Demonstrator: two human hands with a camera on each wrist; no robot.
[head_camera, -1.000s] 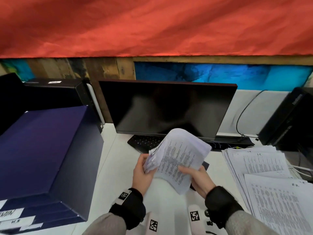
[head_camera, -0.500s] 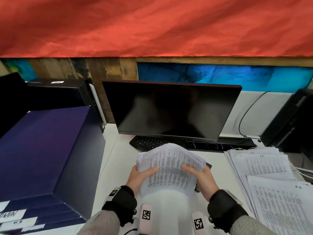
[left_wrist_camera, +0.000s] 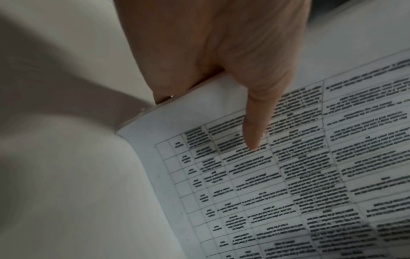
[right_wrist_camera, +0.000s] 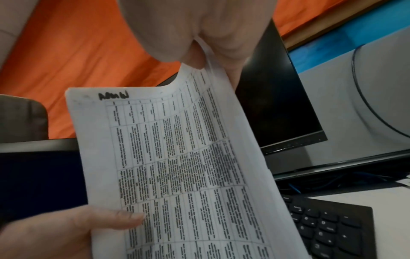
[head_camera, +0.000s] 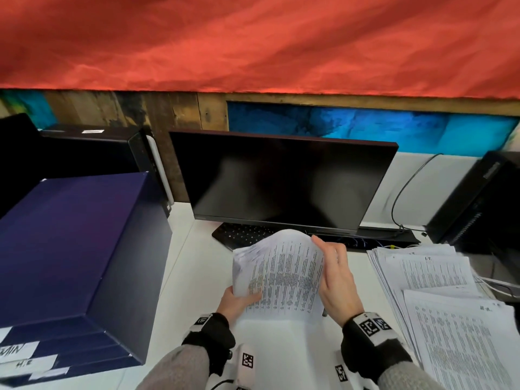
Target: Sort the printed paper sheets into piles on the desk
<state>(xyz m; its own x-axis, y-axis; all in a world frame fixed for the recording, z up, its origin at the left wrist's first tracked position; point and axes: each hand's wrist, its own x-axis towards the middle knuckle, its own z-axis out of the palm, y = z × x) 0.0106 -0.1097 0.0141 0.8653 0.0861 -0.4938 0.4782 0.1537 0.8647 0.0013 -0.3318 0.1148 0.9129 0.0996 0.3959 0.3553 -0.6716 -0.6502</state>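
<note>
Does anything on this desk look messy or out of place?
Yes. The paper piles on the right are fanned out, their edges splayed rather than squared. The held stack bows between the left hand and right hand. The keyboard sits half tucked under the monitor. Nothing looks spilled or torn.

Print on my sheets (head_camera: 281, 277) was too blurred to read; my left fingers sat hidden under them. Right pile (head_camera: 461, 327) & box (head_camera: 70, 249) were cut off by frame edge.
</note>
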